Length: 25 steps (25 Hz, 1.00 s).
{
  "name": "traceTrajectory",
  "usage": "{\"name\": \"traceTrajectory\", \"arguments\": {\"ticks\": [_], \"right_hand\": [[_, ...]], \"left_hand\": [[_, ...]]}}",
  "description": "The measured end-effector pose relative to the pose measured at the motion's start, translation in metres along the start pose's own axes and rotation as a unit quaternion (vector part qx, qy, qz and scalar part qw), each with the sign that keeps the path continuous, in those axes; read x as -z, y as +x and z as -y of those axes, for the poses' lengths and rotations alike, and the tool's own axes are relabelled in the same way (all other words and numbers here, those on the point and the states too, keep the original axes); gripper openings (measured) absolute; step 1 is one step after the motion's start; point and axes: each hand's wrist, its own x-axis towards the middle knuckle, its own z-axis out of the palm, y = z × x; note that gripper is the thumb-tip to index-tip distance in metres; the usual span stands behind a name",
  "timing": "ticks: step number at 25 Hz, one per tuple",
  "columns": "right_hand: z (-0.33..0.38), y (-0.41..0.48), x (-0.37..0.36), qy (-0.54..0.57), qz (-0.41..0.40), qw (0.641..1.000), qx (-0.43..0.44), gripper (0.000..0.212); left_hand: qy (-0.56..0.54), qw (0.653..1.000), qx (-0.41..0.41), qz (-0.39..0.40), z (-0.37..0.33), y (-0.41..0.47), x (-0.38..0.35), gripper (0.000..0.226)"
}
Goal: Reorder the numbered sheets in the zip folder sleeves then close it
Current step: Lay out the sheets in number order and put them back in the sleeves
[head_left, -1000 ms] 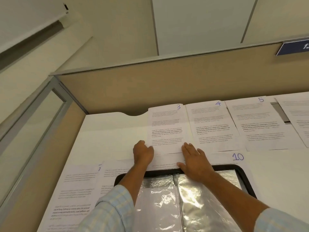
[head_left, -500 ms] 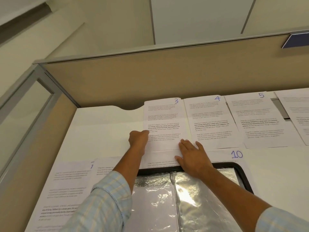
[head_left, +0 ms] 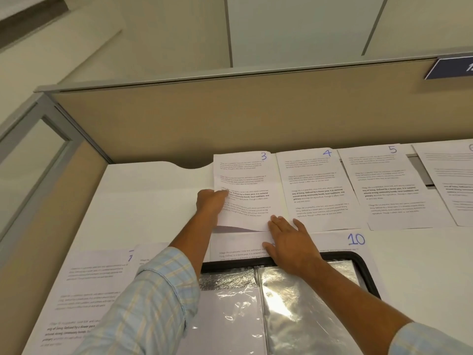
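Numbered paper sheets lie spread over a white desk (head_left: 148,208). My left hand (head_left: 210,201) pinches the left edge of sheet 3 (head_left: 245,180), whose near edge is lifted off the desk and casts a shadow. My right hand (head_left: 290,243) lies flat with straight fingers on sheet 10 (head_left: 332,242), its fingertips at the near right corner of sheet 3. Below the hands the black-rimmed zip folder (head_left: 363,272) lies spread, its shiny clear sleeves (head_left: 294,303) facing up. Sheets 4 (head_left: 317,185) and 5 (head_left: 391,185) lie to the right of sheet 3.
A beige partition wall (head_left: 256,116) closes the desk's far side, with a glass panel (head_left: 28,160) on the left. Sheet 7 (head_left: 94,283) and another sheet lie at the near left. A further sheet (head_left: 450,180) lies at the far right. A blue sign (head_left: 450,69) hangs on the partition.
My left hand has slid up the left edge of sheet 3 and taken hold of it; the sheet's near edge now lifts. The right hand has stayed flat at its place.
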Motion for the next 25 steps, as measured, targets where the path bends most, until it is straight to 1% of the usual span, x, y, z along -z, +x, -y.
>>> {"name": "traceTrajectory", "arguments": {"ticks": [2,4,6,8,11,14,16,18,19,20,22,25], "right_hand": [[-0.001,0.002,0.001,0.017,0.003,1.000,-0.003,0.068],[-0.004,0.004,0.006,0.063,-0.012,0.998,-0.008,0.065],[-0.007,0.004,0.012,0.130,-0.045,0.990,-0.023,0.064],[-0.012,0.003,0.018,0.229,-0.073,0.969,-0.055,0.063],[-0.019,0.001,0.026,0.367,-0.104,0.918,-0.109,0.064],[-0.022,-0.005,0.043,0.476,-0.122,0.859,-0.142,0.061],[-0.024,-0.011,0.055,0.542,-0.119,0.817,-0.155,0.062],[-0.026,-0.021,0.065,0.620,-0.101,0.761,-0.165,0.062],[-0.029,-0.027,0.069,0.653,-0.086,0.734,-0.167,0.057],[-0.033,-0.033,0.072,0.681,-0.071,0.711,-0.161,0.048],[-0.040,-0.049,0.075,0.713,-0.051,0.684,-0.145,0.032],[-0.057,-0.072,0.067,0.730,-0.047,0.665,-0.150,0.024]], "left_hand": [[0.064,0.998,-0.026,0.001,-0.003,0.004,0.001,0.017],[0.105,0.993,-0.055,0.001,-0.007,0.000,0.002,0.014],[0.112,0.988,-0.103,0.001,-0.006,-0.009,0.004,0.016],[0.082,0.986,-0.145,-0.005,0.001,-0.019,0.009,0.019],[0.010,0.984,-0.174,-0.024,0.010,-0.038,0.022,0.023],[-0.046,0.982,-0.183,-0.014,0.018,-0.064,0.037,0.027],[-0.068,0.982,-0.174,0.012,0.025,-0.084,0.045,0.028],[-0.086,0.981,-0.164,0.054,0.035,-0.106,0.049,0.029],[-0.088,0.981,-0.159,0.074,0.041,-0.117,0.050,0.030],[-0.085,0.980,-0.154,0.091,0.046,-0.129,0.050,0.030],[-0.091,0.978,-0.147,0.120,0.060,-0.150,0.047,0.031],[-0.107,0.974,-0.125,0.153,0.085,-0.176,0.034,0.031]]}}
